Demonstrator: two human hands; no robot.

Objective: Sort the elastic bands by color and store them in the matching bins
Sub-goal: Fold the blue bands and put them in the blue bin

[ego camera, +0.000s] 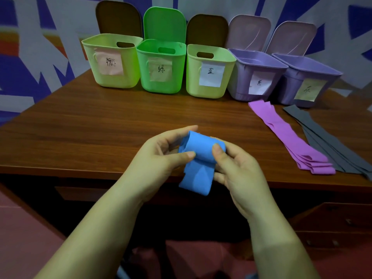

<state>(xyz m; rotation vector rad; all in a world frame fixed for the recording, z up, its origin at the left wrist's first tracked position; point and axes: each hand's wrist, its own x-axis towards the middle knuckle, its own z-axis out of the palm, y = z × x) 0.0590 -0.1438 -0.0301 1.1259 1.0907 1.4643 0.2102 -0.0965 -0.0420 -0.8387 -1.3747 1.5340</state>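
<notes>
While gripped from both sides at lower centre of the frame, blue elastic band (198, 156) half rolled, loose tail hanging past the tabletop (100, 125) edge. Left hand (161, 156) pinching the roll's left end, thumb on front; right hand (235, 164) clamped on its right end, thumb on top. Across the upper frame, five open-lidded bins: pale green bin (112, 61), bright green bin (161, 67), blue-labelled bin (209, 71), purple bin (255, 75), grey-labelled bin (308, 81). At right, purple bands (289, 137) lying flat beside grey bands (330, 141).

A brown wooden desk (100, 125) stands against a wall (30, 57) painted in jagged blue and white shapes; reddish floor (24, 238) below the desk.
</notes>
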